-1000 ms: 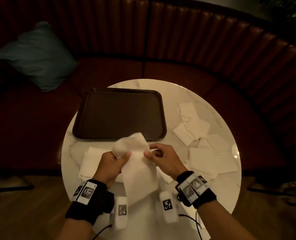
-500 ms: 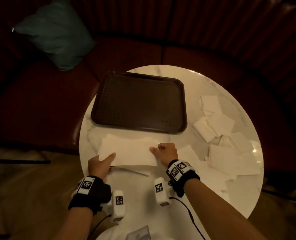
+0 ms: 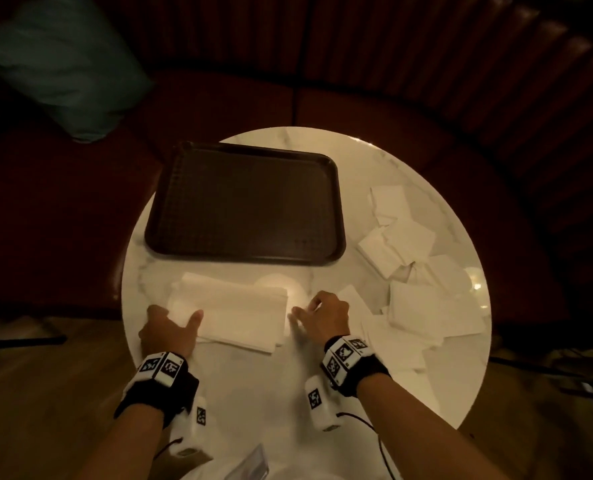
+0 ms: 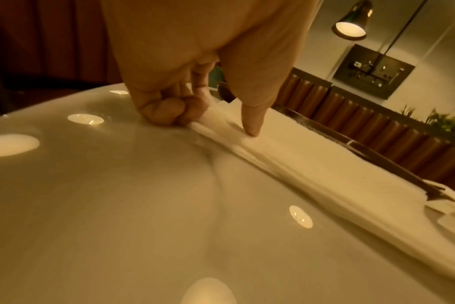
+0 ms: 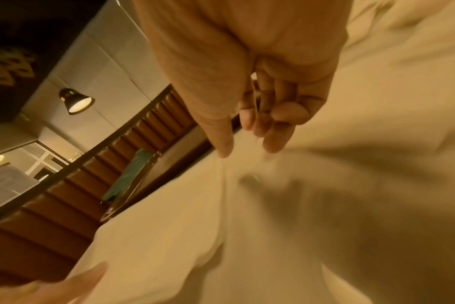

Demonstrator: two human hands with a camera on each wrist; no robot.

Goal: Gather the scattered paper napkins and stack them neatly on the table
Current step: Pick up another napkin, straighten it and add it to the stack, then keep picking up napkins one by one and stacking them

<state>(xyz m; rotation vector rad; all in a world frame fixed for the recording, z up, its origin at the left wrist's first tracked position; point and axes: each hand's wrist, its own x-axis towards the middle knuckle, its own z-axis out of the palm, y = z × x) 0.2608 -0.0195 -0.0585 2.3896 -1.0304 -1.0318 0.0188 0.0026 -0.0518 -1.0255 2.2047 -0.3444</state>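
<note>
Compared with half a second ago, the right hand [image 3: 324,315] has been drawn off the napkin stack [image 3: 234,311] and is now just beside its right edge, while the left hand [image 3: 168,332] is kept on the left end. The stack is seen as white folded sheets lying flat on the tabletop [image 3: 260,386] in front of the brown tray [image 3: 246,202], its edges roughly aligned. Loose napkins [image 3: 423,303] are scattered to the right. The left thumb is pressed on top, the fingers [image 4: 166,111] curled against the stack's edge; the right fingers [image 5: 275,135] are loosely curled, nothing held
</note>
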